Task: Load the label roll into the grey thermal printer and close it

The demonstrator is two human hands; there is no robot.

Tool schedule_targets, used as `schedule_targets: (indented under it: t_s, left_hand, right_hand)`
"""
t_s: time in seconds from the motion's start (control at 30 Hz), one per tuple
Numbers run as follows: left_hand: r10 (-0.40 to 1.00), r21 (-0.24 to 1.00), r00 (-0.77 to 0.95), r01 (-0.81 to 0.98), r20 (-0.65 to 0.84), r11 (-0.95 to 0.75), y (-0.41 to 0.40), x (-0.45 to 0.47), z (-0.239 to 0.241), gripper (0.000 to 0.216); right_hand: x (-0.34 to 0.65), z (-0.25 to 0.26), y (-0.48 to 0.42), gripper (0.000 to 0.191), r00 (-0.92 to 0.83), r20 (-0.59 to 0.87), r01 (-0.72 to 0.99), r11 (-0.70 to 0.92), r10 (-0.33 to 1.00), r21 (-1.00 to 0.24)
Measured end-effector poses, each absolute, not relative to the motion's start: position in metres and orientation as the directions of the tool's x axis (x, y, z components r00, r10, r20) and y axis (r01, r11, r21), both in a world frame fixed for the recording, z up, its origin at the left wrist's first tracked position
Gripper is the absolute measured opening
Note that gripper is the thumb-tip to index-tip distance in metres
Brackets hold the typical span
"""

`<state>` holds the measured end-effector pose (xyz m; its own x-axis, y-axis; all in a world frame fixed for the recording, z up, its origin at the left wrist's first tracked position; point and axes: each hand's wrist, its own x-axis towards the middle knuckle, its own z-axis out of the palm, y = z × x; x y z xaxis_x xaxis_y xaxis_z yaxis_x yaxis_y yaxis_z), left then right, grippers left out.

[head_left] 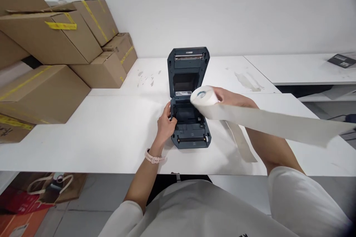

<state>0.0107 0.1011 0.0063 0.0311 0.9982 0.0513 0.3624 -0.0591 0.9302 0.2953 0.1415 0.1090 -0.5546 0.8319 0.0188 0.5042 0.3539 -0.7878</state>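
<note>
A dark grey label printer sits on the white table with its lid raised and its inner bay bare. My left hand grips the printer's left side, thumb over the inner edge. Above the printer's right side, my right hand holds a white label roll, with its fingers partly hidden behind the roll. A long loose band of label paper trails from the roll to the right. Below it, a second paper strip hangs down to the table; where it joins is hidden.
Cardboard boxes with yellow tape are stacked on the left of the white table. A small black box lies at the far right. Shelving stands beyond the table's right edge. A bag is on the floor at lower left.
</note>
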Motion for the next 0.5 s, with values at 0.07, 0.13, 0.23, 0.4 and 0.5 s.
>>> schedule_targets:
  t_s: [0.07, 0.13, 0.23, 0.4, 0.5]
  left_hand:
    - [0.998, 0.920, 0.025, 0.386, 0.059, -0.064, 0.101, 0.011, 0.008, 0.084]
    - [0.998, 0.910, 0.020, 0.410, 0.056, -0.059, 0.101, 0.012, 0.010, 0.084]
    - [1.000, 0.897, 0.015, 0.442, 0.022, -0.026, 0.099, 0.012, 0.013, 0.086]
    - [0.999, 0.916, 0.034, 0.397, 0.039, -0.049, 0.099, 0.011, 0.011, 0.086]
    - [0.998, 0.928, 0.030, 0.369, 0.050, -0.057, 0.100, 0.011, 0.008, 0.084]
  right_hand:
    - [0.260, 0.124, 0.145, 0.067, -0.635, -0.088, 0.635, 0.454, 0.767, -0.625]
    - [0.229, 0.132, 0.148, 0.065, -0.645, -0.201, 0.744, 0.547, 0.737, -0.384]
    - [0.202, 0.127, 0.151, 0.063, -0.621, -0.282, 0.781, 0.608, 0.731, -0.143]
    - [0.198, 0.095, 0.162, 0.067, -0.592, -0.312, 0.797, 0.597, 0.743, -0.093]
    - [0.203, 0.079, 0.164, 0.065, -0.601, -0.251, 0.799, 0.580, 0.759, -0.159]
